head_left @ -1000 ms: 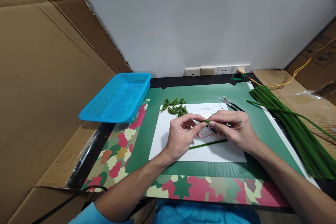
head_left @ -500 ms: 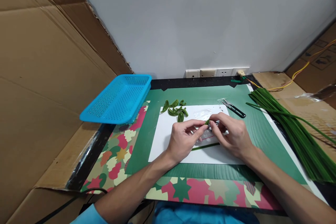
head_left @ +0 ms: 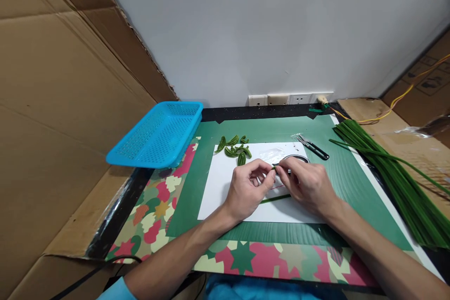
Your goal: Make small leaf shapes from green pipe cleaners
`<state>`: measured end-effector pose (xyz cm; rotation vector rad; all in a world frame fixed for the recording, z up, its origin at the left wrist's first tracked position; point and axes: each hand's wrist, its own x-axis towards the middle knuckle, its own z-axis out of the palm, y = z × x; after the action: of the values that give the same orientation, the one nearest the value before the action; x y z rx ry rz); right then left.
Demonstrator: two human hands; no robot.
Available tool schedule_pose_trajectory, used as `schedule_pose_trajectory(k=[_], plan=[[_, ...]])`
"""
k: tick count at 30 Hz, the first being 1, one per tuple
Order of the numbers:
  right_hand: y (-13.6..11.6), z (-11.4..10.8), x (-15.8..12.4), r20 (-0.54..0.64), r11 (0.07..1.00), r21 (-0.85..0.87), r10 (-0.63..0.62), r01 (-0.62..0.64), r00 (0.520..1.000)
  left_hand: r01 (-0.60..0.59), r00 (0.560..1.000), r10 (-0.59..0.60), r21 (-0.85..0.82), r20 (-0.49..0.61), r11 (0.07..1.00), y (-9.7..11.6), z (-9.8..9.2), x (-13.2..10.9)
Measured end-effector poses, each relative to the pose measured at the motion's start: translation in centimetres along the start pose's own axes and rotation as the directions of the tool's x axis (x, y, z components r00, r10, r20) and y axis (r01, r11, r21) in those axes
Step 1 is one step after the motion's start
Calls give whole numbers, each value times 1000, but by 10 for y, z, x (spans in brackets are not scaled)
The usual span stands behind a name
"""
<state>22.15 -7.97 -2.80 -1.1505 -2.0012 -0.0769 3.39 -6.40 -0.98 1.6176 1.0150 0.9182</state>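
Observation:
My left hand [head_left: 249, 187] and my right hand [head_left: 307, 183] meet over a white sheet [head_left: 218, 197], both pinching a small green fuzzy piece [head_left: 273, 168] between their fingertips. Most of that piece is hidden by the fingers. Under my hands a straight green stem [head_left: 276, 198] lies on the sheet, its right end covered by my right hand. A dark-rimmed round object [head_left: 298, 156] shows partly behind my right fingers. Several curled green leaf shapes [head_left: 241, 158] lie at the sheet's upper left corner.
Black-handled snips [head_left: 314, 148] rest on the green mat [head_left: 260, 126], right of the sheet. A bundle of long green stems [head_left: 390, 178] lies at the right. At the left stands a blue perforated basket [head_left: 158, 133]. Sockets [head_left: 279, 99] line the wall; cardboard [head_left: 52, 103] rises at the left.
Both hands have shifted slightly, and my right fingers have moved left and down at the small piece. More of the dark-rimmed round object now shows behind them.

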Motion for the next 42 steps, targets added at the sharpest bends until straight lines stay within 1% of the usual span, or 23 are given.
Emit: schedule_pose_trajectory(k=[4, 10, 13, 16, 18, 21, 23, 26, 28, 31, 34, 37, 42], plan=[[0, 2, -1, 26, 999, 5, -33, 33, 999, 37, 991, -41, 28, 127, 999, 0, -1, 0], [1, 5, -3, 85, 999, 6, -52, 52, 995, 8, 988, -22, 96, 153, 995, 0, -3, 0], [2, 5, -3, 118, 993, 115, -30, 17, 993, 18, 981, -32, 76, 191, 997, 0, -5, 1], [2, 2, -1, 166, 963, 261, 23, -67, 986, 79, 970, -81, 16, 227, 997, 2, -7, 3], [2, 1, 0, 188, 945, 307, 61, -118, 980, 120, 965, -114, -13, 234, 993, 3, -8, 3], [1, 3, 0, 181, 943, 306, 79, -133, 980, 167, 960, -154, -40, 232, 985, 2, -9, 3], [2, 7, -1, 162, 951, 288, 64, -109, 985, 207, 955, -185, -73, 231, 976, 1, -8, 3], [3, 12, -4, 124, 972, 233, 6, -35, 992, 249, 951, -217, -124, 222, 961, 0, -8, 3], [3, 13, -6, 135, 982, 191, -23, -3, 991, 270, 946, -239, -127, 218, 954, -1, -8, 3], [5, 14, -8, 167, 984, 179, -30, -1, 986, 294, 937, -265, -106, 227, 950, -1, -8, 2], [6, 11, -7, 169, 977, 211, -7, -29, 986, 256, 946, -232, -82, 226, 963, 0, -8, 2], [6, 7, -4, 134, 974, 224, 16, -46, 991, 195, 965, -179, -67, 192, 978, 1, -8, 2], [3, 2, 1, 81, 990, 142, -14, 3, 997, 109, 985, -109, 5, 134, 994, 0, -9, 3]])
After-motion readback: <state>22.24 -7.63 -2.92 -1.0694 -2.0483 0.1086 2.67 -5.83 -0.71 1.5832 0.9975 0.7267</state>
